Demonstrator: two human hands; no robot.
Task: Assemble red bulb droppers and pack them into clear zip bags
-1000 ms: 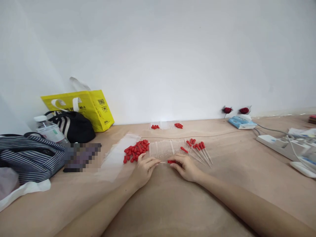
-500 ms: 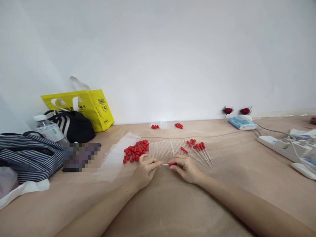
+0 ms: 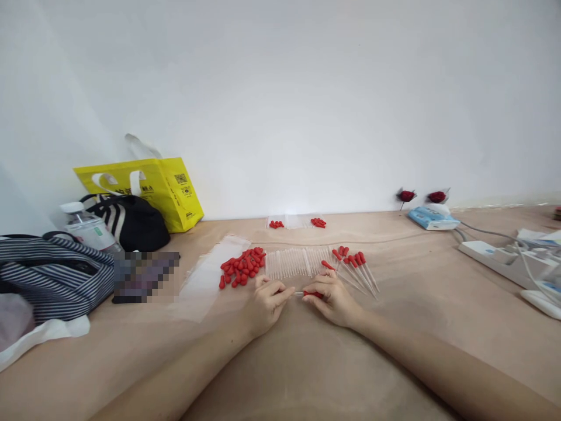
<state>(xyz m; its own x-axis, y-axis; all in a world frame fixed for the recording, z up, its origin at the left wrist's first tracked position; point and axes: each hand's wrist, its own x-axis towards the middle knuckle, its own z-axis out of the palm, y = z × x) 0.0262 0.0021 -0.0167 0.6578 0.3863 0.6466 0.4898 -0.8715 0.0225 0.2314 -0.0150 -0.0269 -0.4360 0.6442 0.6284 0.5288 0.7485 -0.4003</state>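
Note:
Thumb and fingers of my left hand [image 3: 268,301] pinch a thin clear tube [image 3: 298,294] near the front middle of the table. On its right end, my right hand [image 3: 333,299] is closed around a red rubber bulb [image 3: 314,295], partly hidden by the fingers. Beyond my left hand lies a pile of loose red bulbs [image 3: 241,266]. A row of clear tubes [image 3: 287,264] lies side by side behind both hands. To its right, several tubes with red bulbs on them [image 3: 357,261] are fanned out.
Clear plastic bags [image 3: 205,280] lie left of the pile. Small groups of red bulbs [image 3: 318,223] sit near the wall. A yellow bag [image 3: 179,193], a bottle [image 3: 90,229] and a striped bag [image 3: 56,278] stand left; a tissue pack [image 3: 432,218] and power strip [image 3: 504,257] lie right.
Both hands have shifted slightly to the right with the tube and bulb. My left fingers are more curled, and less of the clear tube shows to the left of the bulb.

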